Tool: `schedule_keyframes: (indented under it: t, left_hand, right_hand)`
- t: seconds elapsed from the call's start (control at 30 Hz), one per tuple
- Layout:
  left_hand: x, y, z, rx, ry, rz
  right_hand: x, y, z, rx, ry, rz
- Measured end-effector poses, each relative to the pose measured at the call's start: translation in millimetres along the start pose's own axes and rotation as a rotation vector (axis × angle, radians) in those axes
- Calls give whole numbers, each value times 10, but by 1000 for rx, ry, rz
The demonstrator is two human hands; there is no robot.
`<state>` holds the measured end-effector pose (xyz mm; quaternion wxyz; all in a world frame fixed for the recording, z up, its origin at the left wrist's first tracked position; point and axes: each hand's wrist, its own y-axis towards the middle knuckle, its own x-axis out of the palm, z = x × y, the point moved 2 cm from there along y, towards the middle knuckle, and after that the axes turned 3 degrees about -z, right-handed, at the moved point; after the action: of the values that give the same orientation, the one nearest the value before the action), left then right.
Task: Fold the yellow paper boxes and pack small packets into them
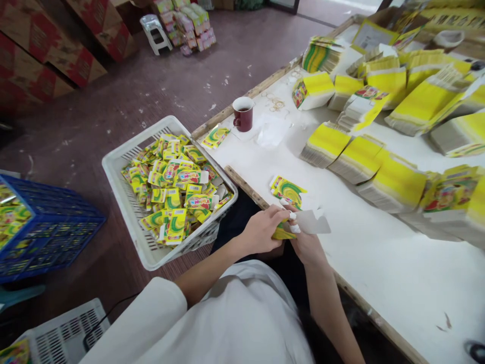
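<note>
My left hand (265,230) and my right hand (308,248) meet at the table's near edge. Both are closed on a small yellow carton (282,232), partly hidden by my fingers. A grey-white card flap (314,222) sticks out to the right of the fingers. White wraps cover some of my fingertips. Just beyond my hands, a yellow and green printed carton (288,191) lies flat on the white table (364,242). To the left stands a white plastic basket (131,235) heaped with small folded cartons (176,184).
A maroon mug (243,119) with dark liquid stands near the table edge, with another flat carton (215,136) beside it. Stacks of yellow cartons (356,156) line the far side. A blue crate (56,232) sits on the floor at left, below large cardboard boxes (49,40).
</note>
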<state>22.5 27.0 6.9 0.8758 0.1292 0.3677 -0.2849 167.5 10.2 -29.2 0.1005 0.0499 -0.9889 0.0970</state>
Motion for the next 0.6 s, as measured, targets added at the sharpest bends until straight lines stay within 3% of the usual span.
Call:
schedule_keyframes:
  t: [0.07, 0.17, 0.3, 0.43, 0.5, 0.6]
  left_hand:
    - [-17, 22, -26, -19, -40, -39]
    - [31, 60, -84, -77, -145, -81]
    - [128, 90, -123, -69, -165, 37]
    - [61, 44, -124, -130, -33, 112]
    - [-29, 4, -145, -156, -27, 95]
    - [-168, -41, -205, -142, -68, 64]
  right_hand:
    - [-1, -36, 26, -84, -75, 44]
    - [15, -108, 12, -261, -373, 67]
    - [6, -120, -17, -456, -719, 50]
    - [-86, -67, -2, -513, -823, 179]
    - [-104, -55, 13, -501, -891, 113]
    - [-125, -60, 11, -421, -977, -98]
